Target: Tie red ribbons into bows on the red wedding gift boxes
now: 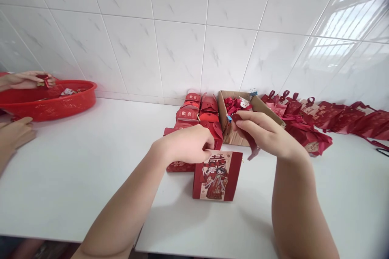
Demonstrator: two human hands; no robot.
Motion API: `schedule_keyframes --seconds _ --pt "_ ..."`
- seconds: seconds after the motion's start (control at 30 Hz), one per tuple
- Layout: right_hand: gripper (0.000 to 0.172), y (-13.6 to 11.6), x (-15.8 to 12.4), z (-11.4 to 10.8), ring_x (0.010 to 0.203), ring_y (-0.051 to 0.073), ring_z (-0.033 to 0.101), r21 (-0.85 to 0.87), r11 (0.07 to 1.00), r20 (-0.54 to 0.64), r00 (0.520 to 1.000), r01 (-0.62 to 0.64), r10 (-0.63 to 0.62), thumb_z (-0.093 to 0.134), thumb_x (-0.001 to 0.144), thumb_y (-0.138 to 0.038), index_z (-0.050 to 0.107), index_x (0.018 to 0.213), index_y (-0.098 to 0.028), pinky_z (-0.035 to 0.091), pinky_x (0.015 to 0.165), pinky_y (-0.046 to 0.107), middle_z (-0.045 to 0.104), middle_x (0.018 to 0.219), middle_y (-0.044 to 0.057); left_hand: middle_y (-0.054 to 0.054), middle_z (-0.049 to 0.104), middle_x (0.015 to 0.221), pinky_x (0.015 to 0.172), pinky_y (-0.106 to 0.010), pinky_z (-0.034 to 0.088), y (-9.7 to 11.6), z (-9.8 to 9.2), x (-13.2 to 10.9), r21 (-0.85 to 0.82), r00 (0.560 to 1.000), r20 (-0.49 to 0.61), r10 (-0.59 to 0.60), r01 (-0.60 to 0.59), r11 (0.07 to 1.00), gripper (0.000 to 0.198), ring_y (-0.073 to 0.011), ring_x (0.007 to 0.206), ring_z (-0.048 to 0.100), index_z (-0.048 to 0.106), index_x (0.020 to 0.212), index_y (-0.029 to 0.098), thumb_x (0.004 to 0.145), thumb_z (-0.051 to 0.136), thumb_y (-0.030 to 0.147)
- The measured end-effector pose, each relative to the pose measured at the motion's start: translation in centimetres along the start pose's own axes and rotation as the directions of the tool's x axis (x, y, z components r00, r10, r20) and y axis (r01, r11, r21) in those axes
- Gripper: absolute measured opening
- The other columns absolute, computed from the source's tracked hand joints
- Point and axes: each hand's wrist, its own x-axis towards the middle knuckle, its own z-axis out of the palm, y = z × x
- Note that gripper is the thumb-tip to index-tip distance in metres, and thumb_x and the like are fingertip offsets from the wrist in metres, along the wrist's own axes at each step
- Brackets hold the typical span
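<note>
A red gift box (217, 176) with printed figures in traditional dress stands upright on the white table (121, 170). My left hand (190, 141) is closed on its top edge; the fingertips are partly hidden. To the right, above the box, my right hand (261, 129) pinches a dark red strap (251, 145) that hangs down from the fingers. Whether the strap joins the box, I cannot tell. Behind my left hand stand several red boxes (187, 115) in two rows. Close behind my right hand is a cardboard box (237, 139) holding red ribbons (232, 105).
On the far left a co-worker's hand (30, 79) holds a small red item over a red plastic basin (67, 107); their other hand (15, 135) is beside it. Several red bags with loop handles (328, 115) line the tiled wall (179, 40) at right.
</note>
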Motion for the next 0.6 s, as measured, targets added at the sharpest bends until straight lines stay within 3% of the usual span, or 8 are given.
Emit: schedule_keyframes --seconds 0.07,0.17,0.27,0.37,0.47,0.6 --pt "0.022 0.0 0.5 0.5 0.046 0.008 0.043 -0.006 1.000 -0.005 1.000 0.005 -0.005 0.043 0.092 -0.034 0.050 0.078 -0.019 0.032 0.038 0.019 0.041 0.056 -0.005 0.001 0.043 0.053 0.042 -0.029 0.021 -0.1 0.1 0.1 0.005 1.000 0.002 -0.004 0.004 1.000 0.021 -0.0105 0.045 0.031 0.048 0.057 0.019 0.075 0.051 0.030" --pt "0.026 0.1 1.4 1.0 0.044 0.007 0.043 -0.036 0.997 0.008 0.998 0.062 -0.062 0.045 0.092 -0.035 0.049 0.073 -0.019 0.033 0.040 0.019 0.043 0.051 -0.005 0.000 0.051 0.060 0.045 -0.029 0.023 -0.1 0.1 0.2 -0.006 1.000 0.001 -0.001 0.001 1.000 0.016 -0.0110 0.048 0.038 0.054 0.061 0.019 0.074 0.053 0.028" --pt "0.023 0.4 1.8 1.3 0.050 0.011 0.057 0.046 0.998 0.043 0.998 0.039 -0.041 0.046 0.092 -0.037 0.052 0.077 -0.020 0.042 0.046 0.021 0.052 0.054 -0.004 -0.002 0.053 0.062 0.048 -0.029 0.024 -0.1 0.1 0.2 -0.012 1.000 0.011 0.022 -0.021 1.000 0.016 -0.0119 0.050 0.041 0.054 0.063 0.019 0.075 0.052 0.028" --pt "0.015 0.6 1.8 1.4 0.064 0.016 0.066 0.110 0.994 0.074 0.997 0.020 -0.028 0.050 0.089 -0.033 0.057 0.090 -0.020 0.052 0.057 0.027 0.064 0.072 0.001 0.000 0.048 0.059 0.047 -0.029 0.021 -0.1 0.2 0.4 0.012 0.999 0.018 0.045 -0.045 0.999 0.018 -0.0111 0.048 0.036 0.046 0.060 0.018 0.076 0.050 0.026" --pt "0.014 0.7 1.4 1.2 0.074 0.017 0.067 0.040 0.997 0.131 0.989 0.070 -0.075 0.056 0.083 -0.023 0.057 0.097 -0.021 0.052 0.061 0.028 0.066 0.085 0.002 0.001 0.046 0.058 0.045 -0.028 0.020 -0.1 0.4 0.6 0.028 0.999 0.017 0.050 -0.050 0.998 0.018 -0.0108 0.048 0.034 0.042 0.061 0.019 0.076 0.051 0.024" --pt "0.024 0.4 1.2 1.3 0.070 0.015 0.061 -0.182 0.978 0.173 0.982 0.101 -0.070 0.061 0.074 -0.016 0.053 0.097 -0.022 0.046 0.055 0.025 0.065 0.082 0.000 0.000 0.054 0.062 0.043 -0.028 0.022 0.1 0.3 0.4 0.048 0.999 0.001 0.041 -0.041 0.998 0.018 -0.0117 0.050 0.042 0.050 0.066 0.019 0.080 0.052 0.030"
